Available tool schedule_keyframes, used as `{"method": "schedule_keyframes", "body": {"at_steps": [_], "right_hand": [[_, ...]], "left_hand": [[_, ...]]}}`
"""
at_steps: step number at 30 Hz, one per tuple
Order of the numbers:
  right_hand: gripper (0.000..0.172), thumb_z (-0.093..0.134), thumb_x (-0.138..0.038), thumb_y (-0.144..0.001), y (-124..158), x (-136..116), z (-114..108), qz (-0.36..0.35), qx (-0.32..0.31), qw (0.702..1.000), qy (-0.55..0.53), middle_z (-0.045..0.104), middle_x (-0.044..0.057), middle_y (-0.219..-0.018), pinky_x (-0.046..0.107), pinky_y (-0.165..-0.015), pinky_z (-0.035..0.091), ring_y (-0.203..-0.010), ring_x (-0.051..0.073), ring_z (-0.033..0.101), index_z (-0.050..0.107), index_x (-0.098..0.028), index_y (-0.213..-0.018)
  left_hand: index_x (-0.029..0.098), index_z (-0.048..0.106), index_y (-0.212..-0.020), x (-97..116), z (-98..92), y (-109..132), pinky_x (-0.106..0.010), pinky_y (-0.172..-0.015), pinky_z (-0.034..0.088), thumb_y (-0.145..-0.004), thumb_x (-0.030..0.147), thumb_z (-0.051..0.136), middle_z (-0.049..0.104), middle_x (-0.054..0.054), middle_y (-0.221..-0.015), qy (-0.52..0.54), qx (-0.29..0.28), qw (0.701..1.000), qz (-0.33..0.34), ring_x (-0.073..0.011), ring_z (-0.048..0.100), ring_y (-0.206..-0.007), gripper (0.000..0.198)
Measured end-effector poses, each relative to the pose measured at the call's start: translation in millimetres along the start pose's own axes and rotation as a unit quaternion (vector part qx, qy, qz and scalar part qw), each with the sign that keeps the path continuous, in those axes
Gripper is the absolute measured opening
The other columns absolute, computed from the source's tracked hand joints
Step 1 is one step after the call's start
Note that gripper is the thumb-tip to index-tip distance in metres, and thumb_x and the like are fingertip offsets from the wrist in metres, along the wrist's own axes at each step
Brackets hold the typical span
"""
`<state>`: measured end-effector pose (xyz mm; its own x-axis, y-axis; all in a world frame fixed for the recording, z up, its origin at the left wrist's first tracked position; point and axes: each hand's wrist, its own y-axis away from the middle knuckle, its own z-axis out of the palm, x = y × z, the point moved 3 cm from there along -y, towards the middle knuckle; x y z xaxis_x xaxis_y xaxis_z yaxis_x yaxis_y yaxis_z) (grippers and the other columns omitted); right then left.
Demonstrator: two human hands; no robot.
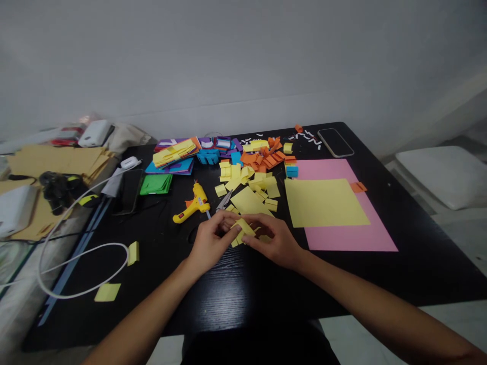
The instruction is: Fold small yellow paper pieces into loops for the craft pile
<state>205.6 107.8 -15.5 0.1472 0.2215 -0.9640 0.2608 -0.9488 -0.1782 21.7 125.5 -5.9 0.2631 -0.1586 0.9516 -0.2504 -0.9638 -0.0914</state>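
My left hand and my right hand meet above the near middle of the black table. Between their fingertips they hold a small folded yellow paper piece, both thumbs lying on it. Just beyond the fingers spreads a pile of yellow paper pieces, some flat and some folded. Scissors lie at the pile's left side, their handles partly hidden near my left hand. A yellow hot glue gun rests left of the scissors.
Yellow and pink paper sheets overlap at right; a phone lies behind them. Orange folded pieces and coloured paper stacks sit at the back. A white cable loops across the left, near two yellow pieces.
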Motion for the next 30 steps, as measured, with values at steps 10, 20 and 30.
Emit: {"method": "schedule_keyframes", "body": {"at_steps": [10, 20, 30], "right_hand": [[0.022, 0.058, -0.010, -0.096, 6, -11, 7, -0.204, 0.101, 0.952, 0.207, 0.074, 0.011, -0.102, 0.035, -0.086, 0.063, -0.096, 0.022, 0.073, 0.062, -0.019, -0.116], [0.021, 0.060, -0.007, -0.097, 5, -12, 2, -0.249, 0.099, 0.942, 0.203, 0.075, 0.009, -0.101, 0.035, -0.089, 0.064, -0.097, 0.021, 0.074, 0.065, -0.021, -0.111], [0.017, 0.063, -0.011, -0.098, 5, -11, 1, -0.247, 0.087, 0.941, 0.216, 0.076, 0.011, -0.102, 0.034, -0.089, 0.064, -0.096, 0.021, 0.075, 0.068, -0.019, -0.111]], "left_hand": [[0.018, 0.070, -0.101, 6, 6.9, 7, -0.021, -0.066, 0.054, -0.093, 0.023, 0.069, 0.072, 0.000, -0.081, -0.097, 0.015, 0.990, 0.102, -0.0106, 0.064, -0.067, 0.009], [0.017, 0.065, -0.104, -1, 9.6, 3, -0.026, -0.068, 0.062, -0.096, 0.035, 0.065, 0.070, 0.000, -0.079, 0.139, -0.042, 0.987, -0.066, -0.0127, 0.069, -0.068, 0.020], [0.019, 0.066, -0.108, 1, 4.1, 2, -0.022, -0.068, 0.057, -0.098, 0.032, 0.063, 0.069, 0.001, -0.077, 0.038, -0.067, 0.997, -0.025, -0.0124, 0.068, -0.071, 0.017]]}}
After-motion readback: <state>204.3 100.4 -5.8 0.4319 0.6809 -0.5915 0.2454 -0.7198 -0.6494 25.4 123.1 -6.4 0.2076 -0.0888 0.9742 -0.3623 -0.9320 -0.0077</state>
